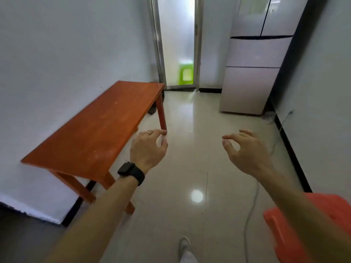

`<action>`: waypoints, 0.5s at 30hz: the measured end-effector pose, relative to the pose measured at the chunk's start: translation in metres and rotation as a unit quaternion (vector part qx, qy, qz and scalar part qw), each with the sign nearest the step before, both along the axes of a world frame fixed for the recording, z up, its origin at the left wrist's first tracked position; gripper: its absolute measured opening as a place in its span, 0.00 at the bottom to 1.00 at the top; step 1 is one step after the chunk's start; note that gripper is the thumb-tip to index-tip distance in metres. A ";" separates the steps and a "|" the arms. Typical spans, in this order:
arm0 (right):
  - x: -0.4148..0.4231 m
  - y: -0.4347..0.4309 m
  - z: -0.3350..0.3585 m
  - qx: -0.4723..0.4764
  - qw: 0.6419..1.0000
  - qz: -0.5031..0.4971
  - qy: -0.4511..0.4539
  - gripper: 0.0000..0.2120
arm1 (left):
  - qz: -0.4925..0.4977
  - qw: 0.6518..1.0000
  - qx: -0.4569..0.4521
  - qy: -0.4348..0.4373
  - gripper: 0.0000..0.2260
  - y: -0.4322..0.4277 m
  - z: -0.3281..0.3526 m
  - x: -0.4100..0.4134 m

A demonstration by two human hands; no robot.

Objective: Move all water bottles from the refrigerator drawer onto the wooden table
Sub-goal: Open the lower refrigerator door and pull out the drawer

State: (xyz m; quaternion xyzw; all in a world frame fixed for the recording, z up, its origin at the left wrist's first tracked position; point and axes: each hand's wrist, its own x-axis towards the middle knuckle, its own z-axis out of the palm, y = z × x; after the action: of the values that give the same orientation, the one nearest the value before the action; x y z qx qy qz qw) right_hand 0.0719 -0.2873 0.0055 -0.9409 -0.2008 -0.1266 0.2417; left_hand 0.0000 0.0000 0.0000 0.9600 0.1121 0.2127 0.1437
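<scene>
Pale glossy floor tiles [199, 133] run the length of a narrow white-walled room, with a round glare of light reflected near the middle. Against the left wall stands the wooden table [98, 130], its orange-brown top bare. At the far right stands the fridge [252, 73], silver-grey, with two upper doors and two drawer fronts below, all closed; no bottles show anywhere, so whatever the drawers hold is hidden. Between table and fridge a frosted door [177, 40] stands at the end wall, with a green stool [186, 73] blurred behind it. The person faces that way with both forearms stretched out in front. The left hand [148, 149] hangs in the air just past the table's near corner, fingers curled loosely with a gap between thumb and fingertips, gripping nothing; it wears a ring, and a black watch [131, 172] sits on the wrist. The right hand [247, 150] is also raised and empty, fingers spread apart and slightly bent. An orange plastic stool [288, 230] sits at the lower right under the right forearm, a thin pale cable [248, 215] trails along the floor beside it, and a light shoe [185, 245] shows at the bottom edge.
</scene>
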 end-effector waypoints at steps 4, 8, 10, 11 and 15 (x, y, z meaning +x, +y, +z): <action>0.077 0.017 -0.021 -0.029 0.997 -0.016 0.066 0.16 | -0.009 0.998 -0.042 0.053 0.16 0.019 -0.026 0.086; 0.153 0.027 -0.028 -0.041 0.993 -0.045 0.102 0.16 | -0.030 0.995 -0.054 0.075 0.16 0.034 -0.038 0.179; 0.190 0.031 -0.029 -0.048 0.991 -0.055 0.109 0.16 | -0.035 0.994 -0.064 0.087 0.16 0.042 -0.041 0.227; 0.209 0.032 -0.029 -0.045 0.991 -0.059 0.108 0.16 | -0.037 0.993 -0.069 0.088 0.16 0.045 -0.042 0.250; 0.288 0.036 -0.034 -0.041 0.991 -0.070 0.106 0.17 | -0.051 0.991 -0.070 0.101 0.16 0.053 -0.051 0.332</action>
State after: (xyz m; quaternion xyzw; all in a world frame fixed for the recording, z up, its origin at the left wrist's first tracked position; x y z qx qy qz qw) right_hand 0.3600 -0.2511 -0.0283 -0.9699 -0.1125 -0.0340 0.2135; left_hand 0.3323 0.0529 -0.0508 0.9687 0.0913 0.0985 0.2087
